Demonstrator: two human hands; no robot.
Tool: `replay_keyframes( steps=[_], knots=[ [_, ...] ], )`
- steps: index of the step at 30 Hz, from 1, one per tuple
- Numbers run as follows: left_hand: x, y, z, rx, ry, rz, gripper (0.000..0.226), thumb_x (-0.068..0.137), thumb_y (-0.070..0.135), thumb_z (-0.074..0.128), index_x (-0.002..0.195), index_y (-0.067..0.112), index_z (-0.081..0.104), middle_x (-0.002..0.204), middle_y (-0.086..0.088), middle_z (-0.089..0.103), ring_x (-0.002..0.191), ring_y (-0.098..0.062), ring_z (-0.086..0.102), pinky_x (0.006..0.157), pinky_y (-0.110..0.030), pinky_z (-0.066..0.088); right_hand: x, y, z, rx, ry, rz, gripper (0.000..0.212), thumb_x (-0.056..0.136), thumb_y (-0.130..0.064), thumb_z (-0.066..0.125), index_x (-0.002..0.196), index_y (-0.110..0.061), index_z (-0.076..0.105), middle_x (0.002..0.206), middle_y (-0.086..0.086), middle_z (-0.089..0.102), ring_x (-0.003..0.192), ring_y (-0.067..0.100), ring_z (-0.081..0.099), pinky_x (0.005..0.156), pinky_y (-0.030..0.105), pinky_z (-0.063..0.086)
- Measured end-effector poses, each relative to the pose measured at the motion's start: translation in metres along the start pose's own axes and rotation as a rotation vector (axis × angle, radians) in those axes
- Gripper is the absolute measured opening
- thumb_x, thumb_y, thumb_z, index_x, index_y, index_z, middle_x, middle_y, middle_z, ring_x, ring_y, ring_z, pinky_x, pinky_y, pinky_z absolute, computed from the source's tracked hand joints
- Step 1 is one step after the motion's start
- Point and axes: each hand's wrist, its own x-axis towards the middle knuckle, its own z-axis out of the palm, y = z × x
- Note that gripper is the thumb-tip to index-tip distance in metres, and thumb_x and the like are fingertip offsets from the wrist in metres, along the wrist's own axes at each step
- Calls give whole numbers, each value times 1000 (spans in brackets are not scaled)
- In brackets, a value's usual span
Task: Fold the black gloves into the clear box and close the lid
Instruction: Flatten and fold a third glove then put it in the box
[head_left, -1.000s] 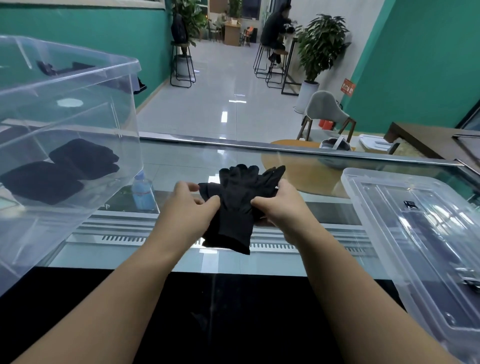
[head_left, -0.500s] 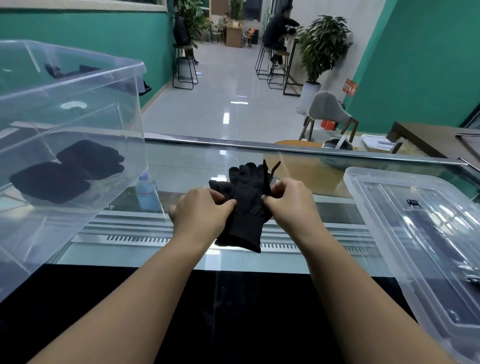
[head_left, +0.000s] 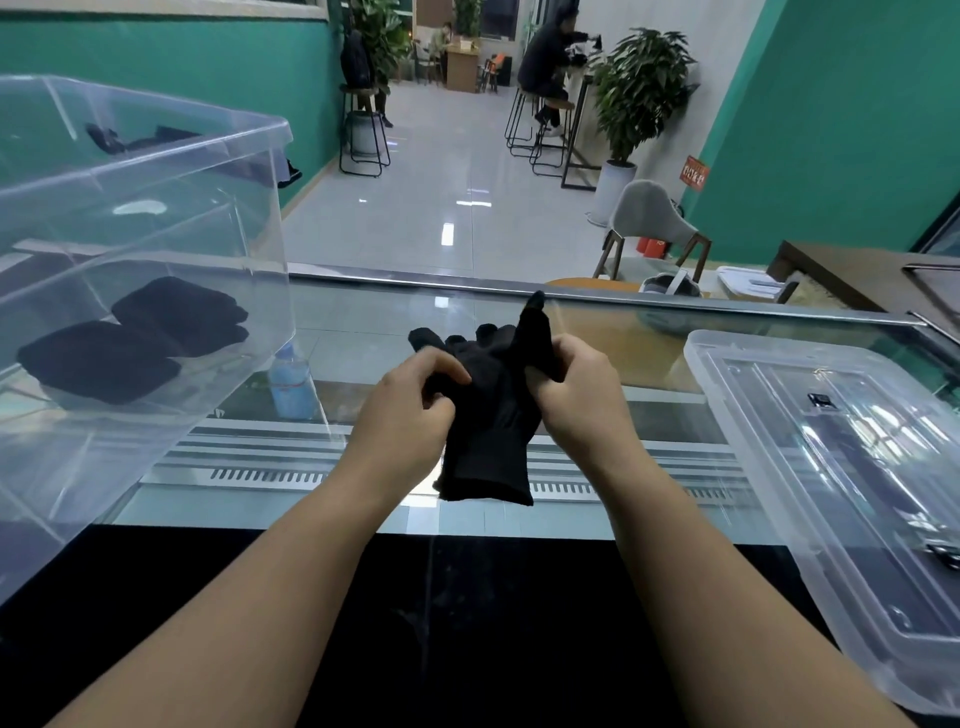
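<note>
The tabletop (head_left: 363, 332) is a glass-topped counter with a black near edge, stretching across the whole view. On its left stands the clear box (head_left: 156, 249), big and open-topped, its near wall close to the camera. On the right lies the lid (head_left: 831, 467), flat, clear, running from mid-scene to the near right corner — well apart from the box.

Inside the box, on its floor, sit two folded black bundles (head_left: 135, 338), touching each other, one nearer and to the left, the other farther and to the right.

In the middle, above the glass, the black gloves (head_left: 493, 415) are held up between both hands — cuff hanging down toward the near side, fingers pointing far, one glove finger sticking up higher than the rest. The left hand (head_left: 410, 410) has its grip pinching the gloves' left edge, fingers curled in. The right hand (head_left: 576, 395) has its grip closed around the right edge, thumb pressed into the cloth.

Under the glass, just right of the box, stands a small blue bottle (head_left: 291, 384).
</note>
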Motion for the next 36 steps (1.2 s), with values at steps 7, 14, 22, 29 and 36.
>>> replay_keyframes(
  steps=[7,14,22,29,36],
  knots=[
    [2,-4,4,244,-27,-64,47,80,1,46,121,18,59,106,-3,58,96,-20,51,79,-22,37,5,7,4,124,-30,142,52,84,-10,62,130,-10,37,79,-14,54,81,9,59,77,26,49],
    [3,-7,5,452,-3,-144,45,83,14,47,127,23,53,123,-2,54,122,-27,35,99,-40,28,7,14,6,-229,122,23,36,80,-19,71,107,-8,51,109,8,52,94,19,50,76,20,38],
    [13,-12,-1,505,138,-262,46,95,33,41,136,13,38,137,-13,36,127,-32,28,104,-43,25,3,12,8,-367,79,-248,26,90,-19,54,111,-12,68,117,3,61,115,21,47,99,29,40],
    [33,-15,-9,534,41,-283,37,89,43,52,122,27,57,134,-6,44,129,-29,31,102,-41,27,-12,-1,18,-470,-432,-329,57,93,-44,43,145,-26,28,157,-9,20,146,11,9,118,36,8],
    [34,-12,-9,529,-29,-266,28,88,42,53,108,26,64,128,-3,52,125,-28,34,97,-41,28,-10,1,14,-526,-561,-307,59,95,-45,38,147,-23,24,158,-10,14,146,9,3,119,35,1]
  ],
)
